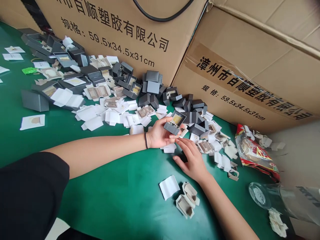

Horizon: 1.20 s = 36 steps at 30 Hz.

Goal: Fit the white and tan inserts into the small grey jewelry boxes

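My left hand (pixel 158 134), with a dark band at the wrist, is closed around a small black hinged box (pixel 172 128). The box stands open, its lid tilted back, with a yellowish patch inside. Just below it is my right hand (pixel 192 158), fingers stretched out and holding nothing I can see. Its fingertips reach the fingers of my left hand; whether they touch cannot be made out. Nearer to me on the green table (pixel 120 193) lie a folded white paper (pixel 169 187) and unfolded grey-beige card inserts (pixel 185 206).
Behind my hands spreads a pile of black boxes (pixel 152 81), white papers (pixel 91 113) and card inserts. Large cardboard cartons (pixel 112 40) wall off the back. To the right are a red snack bag (pixel 255 153), a clear glass (pixel 280 200) lying sideways in view and crumpled tissue (pixel 277 224).
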### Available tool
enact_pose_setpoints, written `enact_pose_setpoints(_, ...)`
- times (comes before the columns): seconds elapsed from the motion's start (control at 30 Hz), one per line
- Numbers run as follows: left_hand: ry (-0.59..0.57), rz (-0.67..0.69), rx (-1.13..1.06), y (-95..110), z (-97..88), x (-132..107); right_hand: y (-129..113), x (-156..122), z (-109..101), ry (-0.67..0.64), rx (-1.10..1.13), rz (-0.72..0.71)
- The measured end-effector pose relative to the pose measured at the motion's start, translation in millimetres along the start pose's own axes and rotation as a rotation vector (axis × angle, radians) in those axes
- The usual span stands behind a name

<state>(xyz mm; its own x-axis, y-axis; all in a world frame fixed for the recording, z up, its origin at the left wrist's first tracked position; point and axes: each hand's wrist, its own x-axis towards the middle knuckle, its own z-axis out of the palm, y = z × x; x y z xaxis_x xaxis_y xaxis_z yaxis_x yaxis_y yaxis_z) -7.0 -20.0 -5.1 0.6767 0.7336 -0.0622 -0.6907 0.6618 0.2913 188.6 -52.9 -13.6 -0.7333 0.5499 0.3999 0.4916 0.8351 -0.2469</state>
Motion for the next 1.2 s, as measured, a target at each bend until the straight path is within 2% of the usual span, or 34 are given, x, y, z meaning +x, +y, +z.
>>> enact_pose_setpoints(0.17, -0.033, 0.008, 0.001, 6, 1.0, -3, -3, 1, 3, -0.049, -0.011, 0.029)
enact_pose_setpoints(0.33, 0.094, 0.083, -0.022, 8, 1.2, -1, -7, 3, 4, -0.068, -0.122, 0.033)
enact_pose_setpoints(0.43, 0.169, 0.079, -0.014, 6, -0.9, 3, -10, 7, 2, -0.09, -0.127, 0.003)
enact_pose_setpoints(0.6, 0.194, 0.082, -0.032, 5, 1.5, 5, -18, 14, -2, -0.167, -0.11, -0.005)
enact_pose_setpoints(0.77, 0.185, 0.148, -0.012, 8, 6.3, 1, -20, 13, 3, -0.155, -0.217, 0.018)
enact_pose_setpoints(0.9, 0.229, 0.23, 0.043, 9, 3.5, 2, -12, 9, 6, -0.103, -0.283, 0.046)
enact_pose_setpoints(1.07, 0.301, 0.265, 0.08, 8, 1.4, 4, 0, 4, 6, -0.023, -0.375, 0.13)
enact_pose_setpoints(1.2, 0.303, 0.278, 0.091, 7, -0.5, 6, 1, 4, 6, -0.01, -0.401, 0.156)
